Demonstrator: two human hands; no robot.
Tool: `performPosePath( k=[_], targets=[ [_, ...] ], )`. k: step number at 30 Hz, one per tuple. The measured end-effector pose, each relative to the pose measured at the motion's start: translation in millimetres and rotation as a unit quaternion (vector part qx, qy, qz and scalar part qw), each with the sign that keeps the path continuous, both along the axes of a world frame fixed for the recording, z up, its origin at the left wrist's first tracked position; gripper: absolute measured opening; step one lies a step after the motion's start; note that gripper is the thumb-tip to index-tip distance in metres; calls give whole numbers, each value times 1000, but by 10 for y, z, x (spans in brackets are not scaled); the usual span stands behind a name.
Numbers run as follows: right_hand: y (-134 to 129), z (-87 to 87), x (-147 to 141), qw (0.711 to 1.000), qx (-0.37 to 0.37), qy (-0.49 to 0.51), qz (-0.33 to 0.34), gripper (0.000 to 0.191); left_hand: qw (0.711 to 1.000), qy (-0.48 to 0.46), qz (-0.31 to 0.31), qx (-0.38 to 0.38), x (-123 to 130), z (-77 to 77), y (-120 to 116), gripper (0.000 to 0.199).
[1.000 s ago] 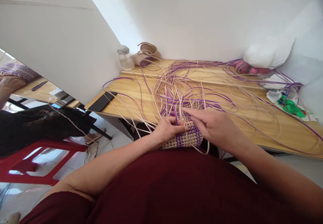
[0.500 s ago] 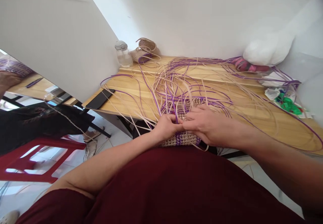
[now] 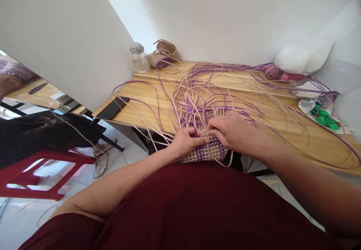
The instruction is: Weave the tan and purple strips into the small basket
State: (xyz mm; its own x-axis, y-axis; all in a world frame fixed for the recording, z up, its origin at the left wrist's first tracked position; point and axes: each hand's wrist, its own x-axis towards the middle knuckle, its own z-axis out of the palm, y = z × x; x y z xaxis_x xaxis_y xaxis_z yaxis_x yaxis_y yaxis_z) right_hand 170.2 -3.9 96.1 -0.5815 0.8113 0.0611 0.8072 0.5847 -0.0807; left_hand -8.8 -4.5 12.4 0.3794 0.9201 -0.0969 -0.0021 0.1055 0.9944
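A woven basket in beige and purple strips rests against my body at the table's front edge. Long loose strips fan out from its upper side. My left hand is closed on the basket's woven edge, thumb pointing right, with a purple strip rising beside its fingers. On the right, my right hand pinches at the weave just past the left thumb, around a pale strip. The exact spot between the fingertips is partly hidden. A beige strip loops down below the right hand.
A black phone lies at the table's left end. At the back stand a bottle and small woven baskets. White bags and green packaging are at right. Beyond a partition, a person sits near a red stool.
My right hand has shifted slightly up and right from the left fingertips, uncovering more of the purple pattern. My left hand stays at the basket. The view has shifted slightly.
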Motion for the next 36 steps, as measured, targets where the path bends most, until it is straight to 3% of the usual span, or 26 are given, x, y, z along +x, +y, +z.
performPosePath(
  k=[3, 6, 11, 19, 28, 32, 36],
  targets=[
    [-129, 17, 0, 998, -50, -12, -40, 15, 999, -48, 6, 9, 22, -42, 16, 41],
    [-164, -35, -1, 993, -95, 36, -59, 14, 997, -79, 16, 9, 40, -54, 22, 34],
    [-148, -120, 12, 982, -132, 97, -92, 16, 999, -38, 15, -6, 36, -53, 30, 31],
    [-117, -153, 163, 969, -203, 111, -81, 16, 991, -72, 7, -115, 87, -67, 14, 31],
    [-90, -143, 195, 970, -203, 112, -79, 18, 994, -96, 3, -43, 110, -65, 16, 32],
    [-108, -144, 254, 984, -135, 81, -82, 16, 993, -78, 26, -89, 100, -72, 25, 34],
    [-299, -199, 234, 988, 91, 108, -68, 15, 990, -76, 35, -112, 98, -45, 33, 35]
  ],
)
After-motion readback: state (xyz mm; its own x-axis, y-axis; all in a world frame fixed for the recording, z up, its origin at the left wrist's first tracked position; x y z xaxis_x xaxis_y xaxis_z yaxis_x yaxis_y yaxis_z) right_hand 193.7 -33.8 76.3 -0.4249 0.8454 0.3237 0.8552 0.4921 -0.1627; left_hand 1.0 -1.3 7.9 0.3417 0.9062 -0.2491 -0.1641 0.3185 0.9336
